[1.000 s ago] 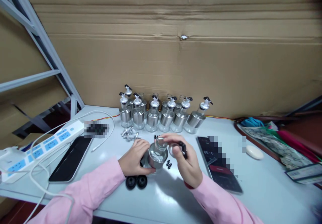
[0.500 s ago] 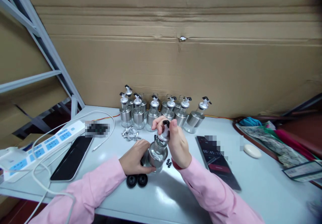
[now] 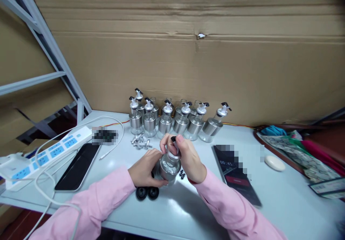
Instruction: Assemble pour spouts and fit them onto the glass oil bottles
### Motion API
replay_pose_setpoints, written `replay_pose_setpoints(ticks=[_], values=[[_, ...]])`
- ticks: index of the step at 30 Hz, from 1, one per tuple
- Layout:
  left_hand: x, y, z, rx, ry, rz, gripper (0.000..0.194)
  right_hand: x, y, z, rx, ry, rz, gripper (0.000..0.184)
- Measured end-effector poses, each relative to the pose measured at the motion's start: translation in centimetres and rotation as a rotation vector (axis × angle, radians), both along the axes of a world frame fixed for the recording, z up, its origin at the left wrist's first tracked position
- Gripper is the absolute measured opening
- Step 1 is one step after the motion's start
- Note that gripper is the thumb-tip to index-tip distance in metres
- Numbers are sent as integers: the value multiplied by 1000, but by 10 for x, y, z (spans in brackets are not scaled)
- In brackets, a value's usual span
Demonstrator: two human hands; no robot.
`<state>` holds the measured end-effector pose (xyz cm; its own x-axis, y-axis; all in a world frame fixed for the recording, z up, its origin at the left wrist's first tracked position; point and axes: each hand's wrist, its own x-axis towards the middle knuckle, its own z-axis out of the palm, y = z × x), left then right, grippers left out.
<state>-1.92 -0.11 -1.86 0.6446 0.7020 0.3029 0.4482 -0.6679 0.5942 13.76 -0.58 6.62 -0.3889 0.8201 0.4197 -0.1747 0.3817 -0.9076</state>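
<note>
Left hand (image 3: 145,169) is curling partway open around the bottle (image 3: 169,170), while the right hand (image 3: 192,161) is pinching the spout (image 3: 173,156) nearly closed. Compared with a moment ago, the spout is sitting lower on the bottle's neck, apparently closing it. Fingers are hiding the joint, so full seating is staying unclear; pixelation is masking part of the phone (image 3: 237,179) right of the bottle.
</note>
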Motion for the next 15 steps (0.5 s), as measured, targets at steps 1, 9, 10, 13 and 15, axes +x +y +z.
replay_pose_setpoints(ticks=[1, 9, 10, 13, 15], values=[[0, 0, 0, -8, -17, -16, 64, 1, 0, -1, 3, -8, 9, 47], [1, 0, 0, -49, -40, -60, 57, 9, -5, -8, 54, -99, -2, 45], [1, 0, -1, -42, -36, -61, 56, 11, -6, -8, 66, -105, -4, 39], [1, 2, -3, -13, -12, -62, 52, 16, -14, -13, 97, -164, -51, 42], [0, 2, -3, 4, 1, -73, 51, 21, -20, -18, 109, -273, -91, 50]])
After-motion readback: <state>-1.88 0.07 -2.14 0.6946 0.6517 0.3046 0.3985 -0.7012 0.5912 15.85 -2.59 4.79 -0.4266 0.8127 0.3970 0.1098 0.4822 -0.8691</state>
